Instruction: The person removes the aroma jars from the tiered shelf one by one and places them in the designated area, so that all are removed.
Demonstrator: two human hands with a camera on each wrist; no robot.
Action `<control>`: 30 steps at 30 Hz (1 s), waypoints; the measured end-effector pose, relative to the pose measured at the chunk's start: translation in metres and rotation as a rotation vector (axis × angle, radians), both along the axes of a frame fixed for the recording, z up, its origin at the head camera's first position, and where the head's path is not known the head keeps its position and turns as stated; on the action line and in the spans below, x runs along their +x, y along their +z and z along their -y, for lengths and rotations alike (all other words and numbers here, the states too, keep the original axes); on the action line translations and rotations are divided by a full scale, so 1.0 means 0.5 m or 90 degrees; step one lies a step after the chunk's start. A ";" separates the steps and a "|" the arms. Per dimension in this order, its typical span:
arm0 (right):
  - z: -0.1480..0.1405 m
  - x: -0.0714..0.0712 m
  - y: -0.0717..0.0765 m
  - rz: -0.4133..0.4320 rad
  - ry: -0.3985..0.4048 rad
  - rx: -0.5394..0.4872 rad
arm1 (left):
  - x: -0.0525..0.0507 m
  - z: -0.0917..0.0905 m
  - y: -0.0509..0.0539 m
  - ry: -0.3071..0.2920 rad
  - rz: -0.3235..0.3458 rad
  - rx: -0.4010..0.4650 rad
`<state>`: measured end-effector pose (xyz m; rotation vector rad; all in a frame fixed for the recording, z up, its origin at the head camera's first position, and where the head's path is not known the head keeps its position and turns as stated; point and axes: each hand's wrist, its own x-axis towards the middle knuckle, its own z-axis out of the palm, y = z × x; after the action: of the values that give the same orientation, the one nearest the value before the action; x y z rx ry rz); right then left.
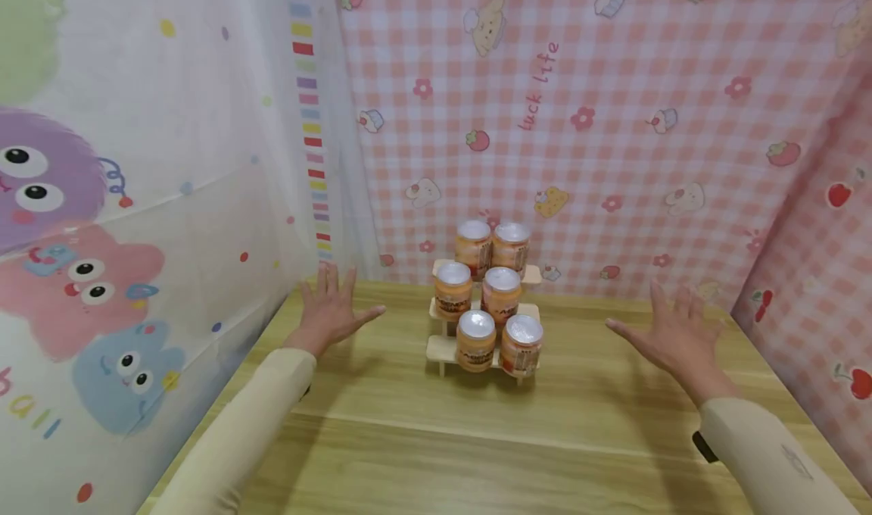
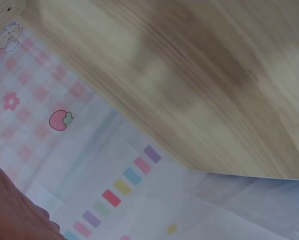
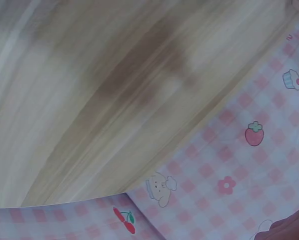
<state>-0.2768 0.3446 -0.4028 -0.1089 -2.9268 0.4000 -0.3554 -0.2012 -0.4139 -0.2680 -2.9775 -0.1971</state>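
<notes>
In the head view a three-tier wooden rack (image 1: 443,348) holds several orange jars with silvery lids, two on each tier, such as a front jar (image 1: 475,342) and a top jar (image 1: 511,247). To the left of the rack, my left hand (image 1: 331,314) is spread with straight fingers and holds nothing. My right hand (image 1: 677,337) is spread likewise on the rack's right, away from the jars. Part of the left hand (image 2: 17,210) shows at the lower left of the left wrist view, part of the right hand (image 3: 289,226) at the lower right of the right wrist view.
The rack stands near the back edge of a wooden table (image 1: 422,454). Behind it hangs a pink checked cloth (image 1: 579,159); a white cloth with cartoon figures (image 1: 204,121) hangs on the left, and another checked cloth (image 1: 831,257) on the right.
</notes>
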 end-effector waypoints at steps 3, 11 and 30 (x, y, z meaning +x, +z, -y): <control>0.008 -0.004 0.010 0.001 0.000 -0.011 | -0.005 -0.002 0.006 -0.001 -0.002 0.003; 0.024 -0.014 0.033 0.018 0.002 -0.028 | -0.021 -0.014 0.024 -0.001 -0.004 0.007; 0.080 -0.035 0.060 0.014 0.006 -0.141 | -0.048 -0.075 0.081 -0.010 0.011 0.106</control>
<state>-0.2941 0.3045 -0.3727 -0.1313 -2.8952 0.7269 -0.3793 -0.1639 -0.3733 -0.2713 -2.9529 -0.4489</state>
